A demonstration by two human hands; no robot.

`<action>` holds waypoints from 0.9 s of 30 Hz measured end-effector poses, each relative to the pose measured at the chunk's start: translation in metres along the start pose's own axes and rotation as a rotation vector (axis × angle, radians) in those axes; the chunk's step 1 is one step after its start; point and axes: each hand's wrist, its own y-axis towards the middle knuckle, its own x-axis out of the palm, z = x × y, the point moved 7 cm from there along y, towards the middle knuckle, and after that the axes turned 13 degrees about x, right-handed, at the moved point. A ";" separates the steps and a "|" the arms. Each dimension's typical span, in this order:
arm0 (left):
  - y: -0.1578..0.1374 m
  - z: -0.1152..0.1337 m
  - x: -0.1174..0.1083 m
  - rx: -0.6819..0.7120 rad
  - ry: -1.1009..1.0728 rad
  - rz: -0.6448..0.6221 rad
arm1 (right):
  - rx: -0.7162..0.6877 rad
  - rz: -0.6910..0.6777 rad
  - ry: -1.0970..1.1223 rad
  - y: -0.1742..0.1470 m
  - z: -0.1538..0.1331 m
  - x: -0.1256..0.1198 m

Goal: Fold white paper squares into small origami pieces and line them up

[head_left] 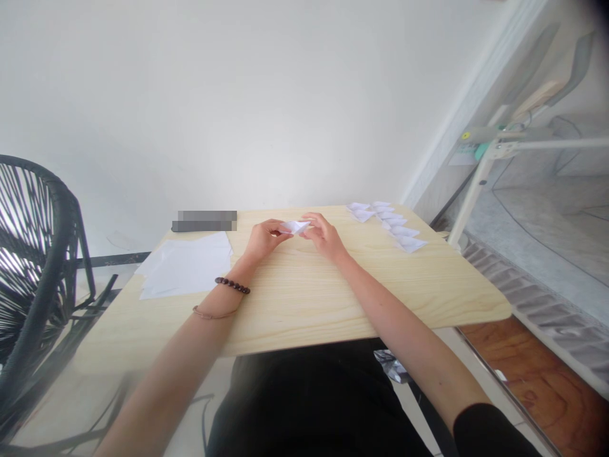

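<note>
Between my two hands, above the middle of the table, is a small white folded paper boat (pixel 295 227). My left hand (pixel 264 240) pinches its left end between thumb and fingers. On the other side, my right hand (pixel 323 235) has its thumb and fingers closed about the right end, which they partly hide. Several similar folded paper boats (pixel 392 223) sit in two rough rows at the back right. Loose sheets of white paper (pixel 188 265) lie overlapping to the left of my left hand.
The light wooden table (pixel 304 317) stands against a white wall (pixel 295 101). A dark, blurred-out flat object (pixel 204 222) lies at its back left corner. A black woven chair (pixel 42 266) is at the left, and a white metal frame (pixel 480 184) rises at the right.
</note>
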 end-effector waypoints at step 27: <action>-0.005 -0.005 0.004 -0.160 -0.081 -0.044 | 0.067 0.029 -0.127 0.005 0.005 -0.012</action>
